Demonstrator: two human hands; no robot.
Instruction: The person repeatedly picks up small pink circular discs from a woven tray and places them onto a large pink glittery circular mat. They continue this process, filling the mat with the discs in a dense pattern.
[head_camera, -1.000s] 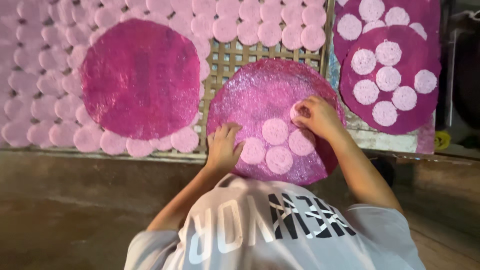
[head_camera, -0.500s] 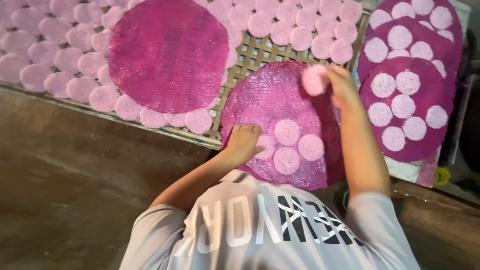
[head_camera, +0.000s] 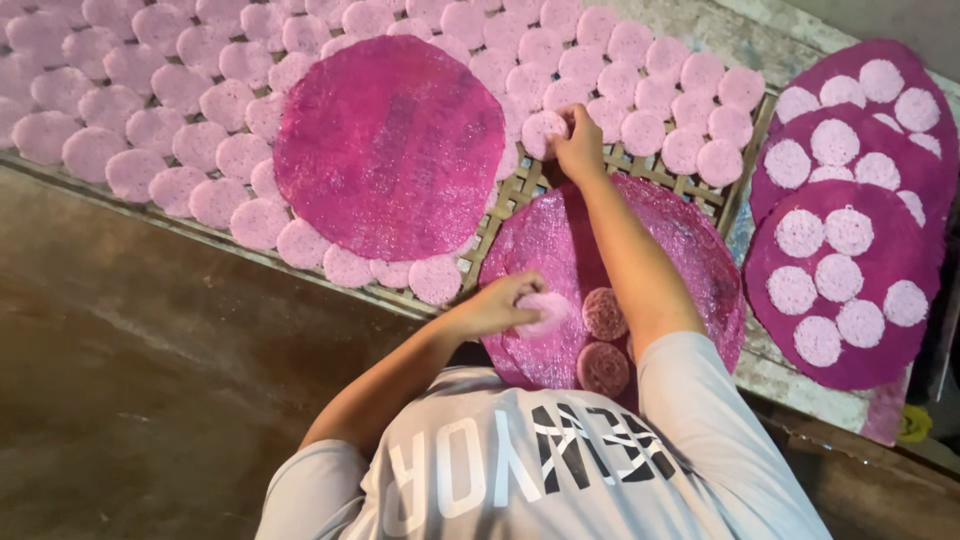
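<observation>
Right hand (head_camera: 580, 145) has moved from the big magenta sheet (head_camera: 600, 250) to the far rack (head_camera: 520, 185), pinching a small pink disc (head_camera: 543, 133) down among the rows. Left hand (head_camera: 497, 305) now grips, apparently, another pale disc (head_camera: 545, 308); two discs remain near.

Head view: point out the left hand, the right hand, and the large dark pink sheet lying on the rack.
left hand (head_camera: 497, 305), head view, on the knuckles.
right hand (head_camera: 580, 145), head view, on the back of the hand.
large dark pink sheet (head_camera: 390, 145), head view, on its middle.
</observation>
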